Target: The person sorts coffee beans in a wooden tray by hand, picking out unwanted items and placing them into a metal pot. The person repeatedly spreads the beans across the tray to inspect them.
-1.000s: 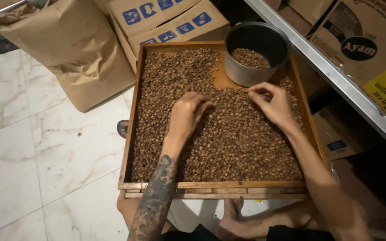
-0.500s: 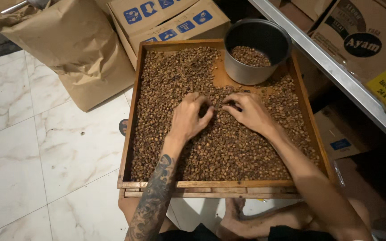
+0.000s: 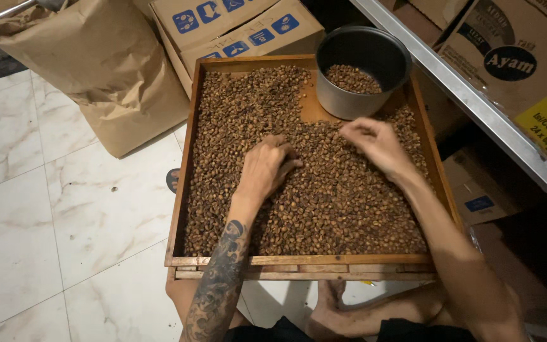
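A square wooden tray [image 3: 182, 190] rests across my lap, covered with a layer of brown coffee beans [image 3: 343, 209]. My left hand [image 3: 267, 168] lies palm-down on the beans in the tray's middle, fingers bent and loosely spread. My right hand [image 3: 378, 144] hovers just over the beans to its right, fingertips pinched together, a short way below a grey metal pot [image 3: 362, 66]. The pot stands in the tray's far right corner and holds a small heap of beans. A bare patch of tray floor shows beside the pot.
A large brown paper sack [image 3: 102, 69] stands on the white marble-tile floor [image 3: 52, 221] at the left. Cardboard boxes [image 3: 235, 28] sit behind the tray. A metal shelf rail [image 3: 476, 107] with more boxes runs along the right. My bare feet show under the tray.
My right hand went from beside the pot down toward my left hand, then back up and right toward the pot. My left hand stayed in the same spot on the beans.
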